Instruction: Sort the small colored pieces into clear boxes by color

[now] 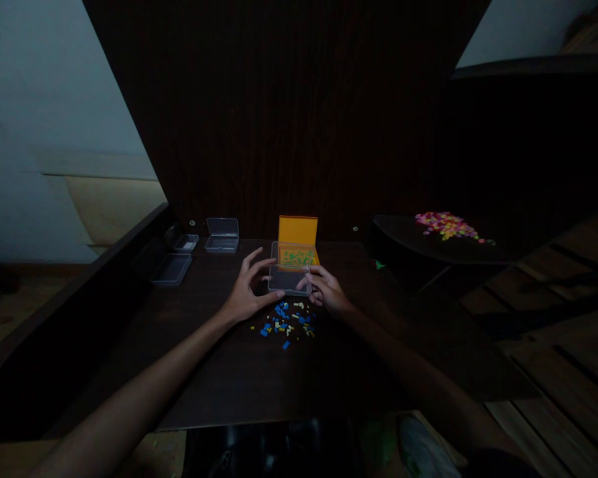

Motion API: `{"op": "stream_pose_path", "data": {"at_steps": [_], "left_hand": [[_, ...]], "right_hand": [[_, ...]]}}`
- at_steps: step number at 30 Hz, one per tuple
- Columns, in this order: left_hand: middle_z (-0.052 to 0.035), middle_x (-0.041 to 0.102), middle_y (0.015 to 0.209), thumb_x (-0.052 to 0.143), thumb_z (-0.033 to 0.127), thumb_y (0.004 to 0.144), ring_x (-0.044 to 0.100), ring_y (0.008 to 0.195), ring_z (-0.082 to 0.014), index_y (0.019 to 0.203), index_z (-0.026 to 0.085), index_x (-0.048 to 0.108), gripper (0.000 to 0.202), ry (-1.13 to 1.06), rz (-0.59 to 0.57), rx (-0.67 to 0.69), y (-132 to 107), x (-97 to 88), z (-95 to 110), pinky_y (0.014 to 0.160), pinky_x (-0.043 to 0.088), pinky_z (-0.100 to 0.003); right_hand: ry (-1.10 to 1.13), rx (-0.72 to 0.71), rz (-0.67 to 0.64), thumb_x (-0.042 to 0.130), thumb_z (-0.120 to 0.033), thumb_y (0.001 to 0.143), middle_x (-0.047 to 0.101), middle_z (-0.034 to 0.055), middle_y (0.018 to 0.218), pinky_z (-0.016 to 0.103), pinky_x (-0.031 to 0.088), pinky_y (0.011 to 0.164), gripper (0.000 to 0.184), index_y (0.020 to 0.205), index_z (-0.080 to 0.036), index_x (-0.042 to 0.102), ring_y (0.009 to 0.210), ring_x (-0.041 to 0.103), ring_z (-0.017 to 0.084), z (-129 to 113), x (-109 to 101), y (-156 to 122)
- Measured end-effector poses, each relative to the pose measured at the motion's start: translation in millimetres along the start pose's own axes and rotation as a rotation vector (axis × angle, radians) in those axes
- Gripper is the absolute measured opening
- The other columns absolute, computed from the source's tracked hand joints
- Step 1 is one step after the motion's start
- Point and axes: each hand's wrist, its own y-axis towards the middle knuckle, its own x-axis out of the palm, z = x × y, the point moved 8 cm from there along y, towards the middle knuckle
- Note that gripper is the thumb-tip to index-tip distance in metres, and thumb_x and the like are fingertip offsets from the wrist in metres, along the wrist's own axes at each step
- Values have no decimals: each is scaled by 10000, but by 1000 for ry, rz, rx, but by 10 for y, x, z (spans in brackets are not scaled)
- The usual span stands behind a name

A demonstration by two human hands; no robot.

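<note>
A clear plastic box (286, 281) is held level between both hands in the middle of the desk. My left hand (246, 289) curves around its left side, thumb at the front corner and fingers along the far edge. At the right end, my right hand (329, 292) grips the box, some fingertips showing through the plastic. The box's clear lid (275, 249) seems raised behind it. Just beyond is an open orange case (298, 229) with small green pieces (299, 257). Small blue, yellow and cream building bricks (282, 322) lie scattered in front of the box.
Several open clear boxes stand at the left, including one by the back panel (222, 245) and another nearer the side board (172, 269). On a rounded shelf (398, 229) at the right sits a pile of pink and yellow pieces (448, 226). Some green bits (379, 264) lie near the desk's right edge.
</note>
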Motion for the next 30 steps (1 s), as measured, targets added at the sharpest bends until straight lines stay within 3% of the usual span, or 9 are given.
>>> {"op": "stream_pose_path", "data": {"at_steps": [3,6,11,15,21,25,30], "left_hand": [[-137,461,1311,772,266,655,562,1095,-233,1282,216,481,693,-246,-158,-122,-14,146,-158,902,521,-418],[-95,610,1036,790,195,628,605,968,-191,1314,185,438,771,-391,-201,-221,-34,214,-265,877,525,-397],[-108,590,1116,798,165,606,599,977,-180,1295,191,446,774,-448,-112,-243,-1,143,-320,878,523,-373],[-125,523,1251,796,190,606,596,982,-176,1277,206,454,753,-422,-53,-270,41,68,-400,896,519,-394],[-131,494,1284,799,194,592,598,974,-166,1265,205,450,758,-413,-9,-291,81,25,-515,912,510,-408],[-139,476,1312,791,197,603,600,982,-169,1270,201,447,751,-397,2,-293,87,13,-528,929,502,-418],[-140,472,1324,788,217,606,601,990,-175,1273,204,454,747,-364,-3,-274,138,-10,-547,922,511,-411]], "right_hand": [[-30,4,-41,632,-501,736,665,-6,715,164,236,311,436,1020,-198,499,370,438,54,32,11,18],[-89,-22,-79,607,-529,751,658,-3,726,178,225,317,452,1042,-196,513,367,426,53,46,-24,61],[-286,-88,-116,634,-488,743,581,-29,673,187,299,393,364,916,-170,598,429,417,48,-36,-193,88],[-515,-90,-335,708,-406,695,499,-46,589,185,330,460,291,816,-146,658,516,437,71,-80,-185,16],[-735,-229,-555,705,-408,719,591,22,782,209,413,540,277,845,-162,721,642,521,106,-133,-110,-73],[-765,-259,-603,675,-418,751,603,28,764,249,466,637,270,827,-166,733,693,564,131,-128,-92,-81],[-774,-238,-591,684,-429,736,620,30,770,255,481,646,268,817,-181,746,693,582,135,-139,-116,-80]]}}
